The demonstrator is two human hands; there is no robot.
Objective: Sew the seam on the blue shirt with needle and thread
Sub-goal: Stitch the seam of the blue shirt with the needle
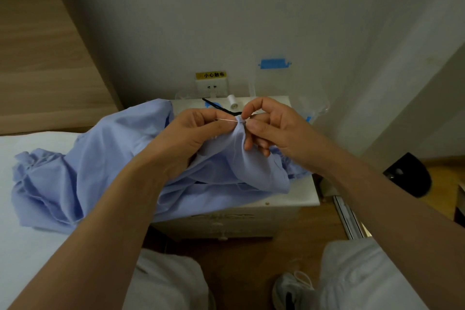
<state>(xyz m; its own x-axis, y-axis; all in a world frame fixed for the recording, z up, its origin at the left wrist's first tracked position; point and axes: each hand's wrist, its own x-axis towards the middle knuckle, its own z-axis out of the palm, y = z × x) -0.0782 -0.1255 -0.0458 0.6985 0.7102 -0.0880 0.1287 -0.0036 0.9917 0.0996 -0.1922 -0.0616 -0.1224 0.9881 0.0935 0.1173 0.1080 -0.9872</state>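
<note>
The left hand (191,136), at the centre of the frame, grips a bunched part of the blue shirt (100,171) and appears to pinch the needle (227,121) between thumb and forefinger. The needle lies nearly level, and its right end meets the cloth. The right hand (274,128), just right of centre, pinches a small fold of the shirt at that end, probably to keep the seam raised and taut so the needle passes cleanly (the thread itself is too fine to make out). The rest of the shirt trails to the lower left over the white bed (25,246) and drapes across the white cabinet (302,194), which takes its weight off the hands. A white spool (232,101) and a black tool (216,108) sit close behind the hands near the cabinet's far edge. A pull to the left or upward would therefore have more open room.
</note>
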